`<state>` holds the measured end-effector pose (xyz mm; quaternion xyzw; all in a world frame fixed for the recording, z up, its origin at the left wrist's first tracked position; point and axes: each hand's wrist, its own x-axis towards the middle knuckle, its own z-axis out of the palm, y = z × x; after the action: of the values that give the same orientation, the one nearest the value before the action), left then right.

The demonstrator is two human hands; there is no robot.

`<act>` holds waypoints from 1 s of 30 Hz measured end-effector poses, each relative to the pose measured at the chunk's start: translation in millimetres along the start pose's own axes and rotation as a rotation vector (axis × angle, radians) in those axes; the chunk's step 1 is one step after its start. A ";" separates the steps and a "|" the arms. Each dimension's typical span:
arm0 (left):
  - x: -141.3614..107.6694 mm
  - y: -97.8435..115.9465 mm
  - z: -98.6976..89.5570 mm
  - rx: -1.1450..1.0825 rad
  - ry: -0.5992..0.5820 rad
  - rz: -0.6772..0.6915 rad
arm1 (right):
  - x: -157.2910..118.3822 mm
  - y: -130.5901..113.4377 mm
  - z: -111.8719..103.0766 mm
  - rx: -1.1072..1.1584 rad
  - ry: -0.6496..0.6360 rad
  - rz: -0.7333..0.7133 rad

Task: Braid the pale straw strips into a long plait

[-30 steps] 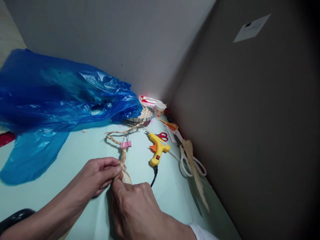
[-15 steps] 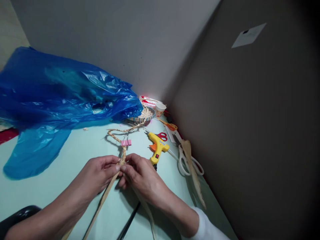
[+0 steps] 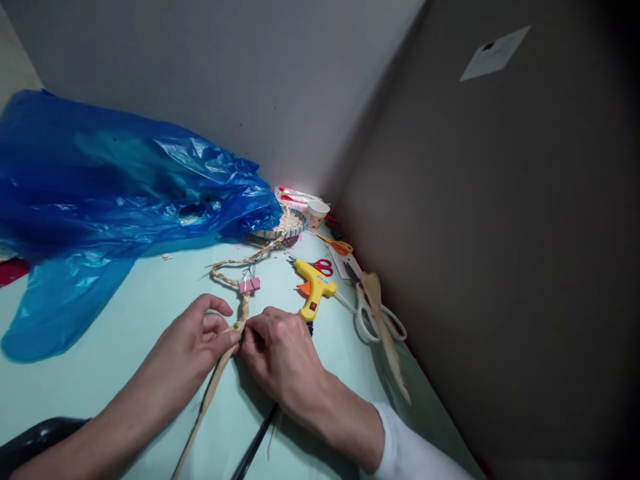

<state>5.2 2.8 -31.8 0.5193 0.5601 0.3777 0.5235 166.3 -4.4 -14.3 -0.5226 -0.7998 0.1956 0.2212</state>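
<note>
A braid of dry, straw-coloured fibre runs away from me across the table, with a pink binder clip fastened on it beyond my hands. My left hand pinches the braid's near end from the left, its index finger lifted off and curled. From the right, my right hand is closed with its fingertips against the braid; the strand in them is mostly hidden. A loose flat strand hangs from the braid under my left thumb toward me.
A yellow glue gun lies right of the braid, its black cord running beneath my right wrist. Red scissors, orange scissors and white-handled scissors lie beyond. A blue plastic bag, woven basket and paper cup stand at the back.
My left index finger has lifted away from the braid. My right hand has turned knuckles-up, and the strand that hung below it no longer shows at full length. The view has shifted slightly.
</note>
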 end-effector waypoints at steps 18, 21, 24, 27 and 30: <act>-16.0 37.7 -12.3 0.698 -0.038 0.077 | 4.5 0.4 -3.9 0.476 0.007 0.196; -19.9 32.3 -6.4 0.455 -0.072 -0.022 | 3.5 -0.3 -2.8 0.493 0.018 0.178; -28.2 16.4 5.7 0.431 0.006 0.060 | 3.1 0.5 -1.9 0.560 0.001 0.175; -35.5 -3.4 13.9 0.589 0.091 0.339 | 4.6 2.8 -3.0 0.646 -0.041 0.203; -39.2 -14.7 16.2 0.781 0.106 0.606 | 7.0 5.7 -6.0 0.699 -0.057 0.234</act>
<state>14.9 -40.0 -41.1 0.7963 0.5094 0.3005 0.1273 171.5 4.7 -11.4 -0.4976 -0.6254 0.4956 0.3402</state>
